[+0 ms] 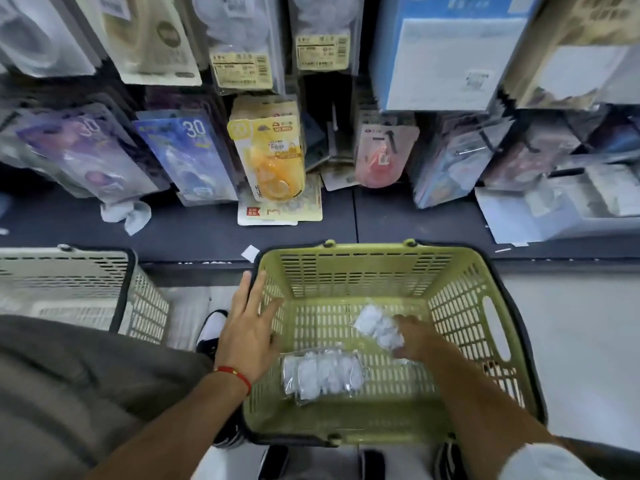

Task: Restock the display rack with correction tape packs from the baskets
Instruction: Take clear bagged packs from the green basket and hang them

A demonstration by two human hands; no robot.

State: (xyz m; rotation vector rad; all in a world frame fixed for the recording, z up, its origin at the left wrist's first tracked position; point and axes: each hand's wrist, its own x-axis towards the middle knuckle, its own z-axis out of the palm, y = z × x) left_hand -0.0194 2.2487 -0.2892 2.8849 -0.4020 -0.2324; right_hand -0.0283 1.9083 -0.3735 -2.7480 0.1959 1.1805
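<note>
A green basket (363, 258) stands on the floor in front of the display rack (180, 233). Inside it lie two clear bundles of white correction tape packs: one (322, 374) flat on the basket floor near the front, another (375, 325) further back. My right hand (414, 336) reaches into the basket and grips the rear bundle from its right side. My left hand (247, 327) hovers over the basket's left rim with fingers spread and straight, holding nothing. Hanging packs fill the rack above, among them a yellow pack (270, 157).
A beige basket (69, 282) stands to the left on the floor. Blue and purple packs (187, 150) and a pink pack (381, 157) hang on the rack's hooks. Loose cards (277, 213) lie on the dark bottom shelf. My shoe (211, 330) is between the baskets.
</note>
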